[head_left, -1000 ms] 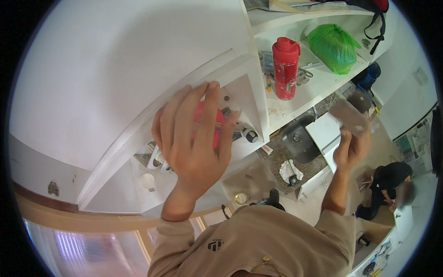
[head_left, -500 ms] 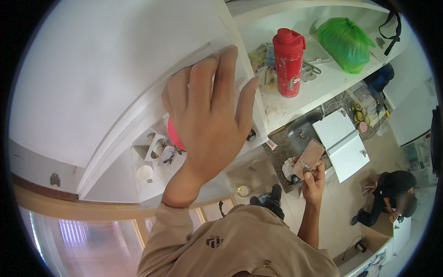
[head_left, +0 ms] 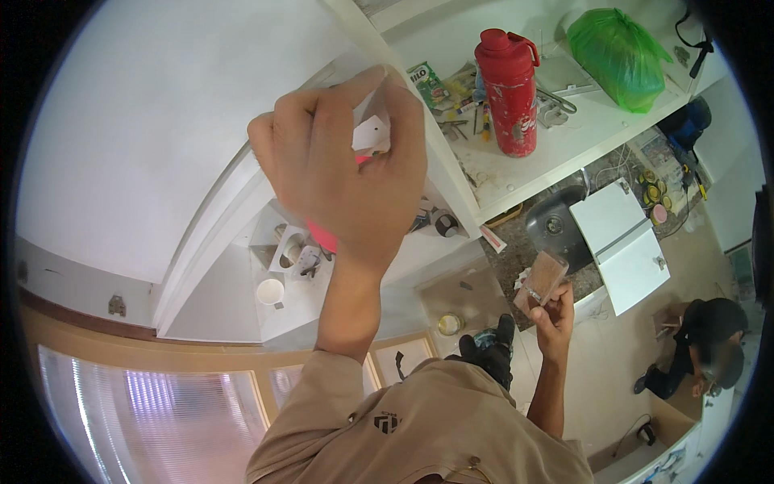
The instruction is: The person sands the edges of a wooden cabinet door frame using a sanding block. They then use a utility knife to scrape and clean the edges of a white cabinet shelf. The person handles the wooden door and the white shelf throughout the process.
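1. Nearest, at the bottom of the view, the person's tan shirt (head_left: 419,419) fills the lower middle, both forearms rising out of it.
2. The right hand (head_left: 552,310) hangs low on the right, fingers closed around a small brown block (head_left: 544,278), which looks like a sanding block, though that is hard to confirm. It rests idle, well apart from the work.
3. The left hand (head_left: 347,173) is raised in the centre, curled narrow against the white cabinet edge (head_left: 447,173). Thumb and forefinger pinch a small white tab (head_left: 372,133), and a pink tool (head_left: 324,238) pokes out below the palm. Whether the tab belongs to the tool, I cannot tell.
4. The step in hand appears to be fine work at that cabinet edge, with the pinched piece pressed to the panel.
5. The next move likely calls for a steady hold and light, even pressure along the edge, as the hand hides the contact point.
6. Farther right, a shelf (head_left: 580,133) holds a red bottle (head_left: 508,81), a green plastic bag (head_left: 617,56) and scattered small tools.
7. Far below, a white panel (head_left: 625,242) lies beside a sink (head_left: 552,226), and another person (head_left: 701,343) crouches on the floor.
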`<state>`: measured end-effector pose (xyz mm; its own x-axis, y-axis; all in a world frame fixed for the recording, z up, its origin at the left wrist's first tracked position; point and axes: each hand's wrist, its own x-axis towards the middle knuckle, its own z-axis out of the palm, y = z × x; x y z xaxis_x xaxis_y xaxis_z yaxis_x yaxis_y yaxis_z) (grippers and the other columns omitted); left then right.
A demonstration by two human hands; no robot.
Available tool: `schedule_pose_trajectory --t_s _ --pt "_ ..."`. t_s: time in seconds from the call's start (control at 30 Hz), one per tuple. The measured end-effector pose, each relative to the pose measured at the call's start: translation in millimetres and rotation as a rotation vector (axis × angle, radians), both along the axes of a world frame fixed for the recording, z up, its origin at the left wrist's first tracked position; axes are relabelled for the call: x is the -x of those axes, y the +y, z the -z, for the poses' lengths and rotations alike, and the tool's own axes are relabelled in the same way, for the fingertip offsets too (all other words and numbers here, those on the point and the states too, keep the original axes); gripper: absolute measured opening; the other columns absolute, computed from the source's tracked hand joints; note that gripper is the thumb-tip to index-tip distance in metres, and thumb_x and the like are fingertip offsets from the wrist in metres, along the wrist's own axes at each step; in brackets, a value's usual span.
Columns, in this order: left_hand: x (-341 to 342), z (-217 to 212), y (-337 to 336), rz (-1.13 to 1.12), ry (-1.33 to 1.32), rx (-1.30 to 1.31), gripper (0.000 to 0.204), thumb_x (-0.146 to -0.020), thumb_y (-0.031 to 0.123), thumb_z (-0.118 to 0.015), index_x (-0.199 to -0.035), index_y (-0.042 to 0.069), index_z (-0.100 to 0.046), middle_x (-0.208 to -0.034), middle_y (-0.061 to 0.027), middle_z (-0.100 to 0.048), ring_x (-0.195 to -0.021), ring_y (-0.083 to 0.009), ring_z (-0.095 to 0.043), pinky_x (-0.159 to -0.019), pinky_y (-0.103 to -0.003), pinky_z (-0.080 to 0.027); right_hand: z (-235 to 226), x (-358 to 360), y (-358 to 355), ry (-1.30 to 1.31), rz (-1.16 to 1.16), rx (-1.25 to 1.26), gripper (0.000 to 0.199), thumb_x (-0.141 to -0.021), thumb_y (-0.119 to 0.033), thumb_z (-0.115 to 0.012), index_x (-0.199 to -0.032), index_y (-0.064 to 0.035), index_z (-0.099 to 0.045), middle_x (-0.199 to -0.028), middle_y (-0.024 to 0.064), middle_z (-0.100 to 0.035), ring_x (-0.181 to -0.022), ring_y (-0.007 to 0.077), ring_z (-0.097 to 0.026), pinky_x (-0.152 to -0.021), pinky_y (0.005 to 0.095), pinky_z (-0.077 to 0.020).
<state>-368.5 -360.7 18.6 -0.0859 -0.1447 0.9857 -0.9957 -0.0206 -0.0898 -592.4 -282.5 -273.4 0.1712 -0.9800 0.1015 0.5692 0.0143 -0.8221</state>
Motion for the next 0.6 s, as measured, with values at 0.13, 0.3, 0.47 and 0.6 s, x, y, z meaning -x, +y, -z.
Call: schedule_pose_trajectory --t_s 0.13,0.3,0.47,0.6 --pt "0.7 -0.9 -4.4 0.022 0.001 0.052 0.009 -0.078 0.011 -0.087 -0.084 0.011 -0.081 -0.081 0.0031 -0.069 -0.079 -0.0176 -0.056 -0.069 -0.033 -0.046 7.6 12.6 9.3 0.051 0.006 -0.039 0.042 -0.087 -0.018 -0.084 -0.110 -0.0086 -0.049 -0.107 0.0039 -0.063 -0.101 0.0146 -0.060 -0.095 0.0344 -0.0486" --pt "1.7 -0.3 -1.5 0.006 0.010 0.031 0.007 -0.085 0.013 -0.085 -0.087 0.009 -0.080 -0.085 0.0022 -0.072 -0.080 -0.0172 -0.058 -0.074 -0.032 -0.045 17.7 23.6 14.0 0.040 0.068 -0.043 0.039 -0.089 -0.019 -0.083 -0.108 -0.0095 -0.050 -0.104 0.0023 -0.061 -0.100 0.0136 -0.060 -0.095 0.0339 -0.0484" --pt "1.1 0.3 -0.1 -0.040 -0.032 -0.016 0.007 -0.088 0.013 -0.083 -0.092 0.008 -0.079 -0.088 -0.0001 -0.072 -0.083 -0.0169 -0.058 -0.078 -0.032 -0.044 28.9 30.2 14.7 0.052 0.068 -0.087 0.043 -0.088 -0.023 -0.083 -0.109 -0.0111 -0.047 -0.112 0.0013 -0.056 -0.106 0.0141 -0.057 -0.098 0.0351 -0.0452" --pt "-3.8 -1.1 12.4 0.015 -0.046 -0.096 0.010 -0.088 0.011 -0.083 -0.098 0.008 -0.080 -0.090 -0.0010 -0.072 -0.090 -0.0178 -0.060 -0.079 -0.034 -0.047 31.8 32.1 10.4 0.038 0.054 -0.076 0.044 -0.088 -0.021 -0.084 -0.109 -0.0109 -0.047 -0.109 0.0011 -0.056 -0.104 0.0145 -0.058 -0.097 0.0352 -0.0464"
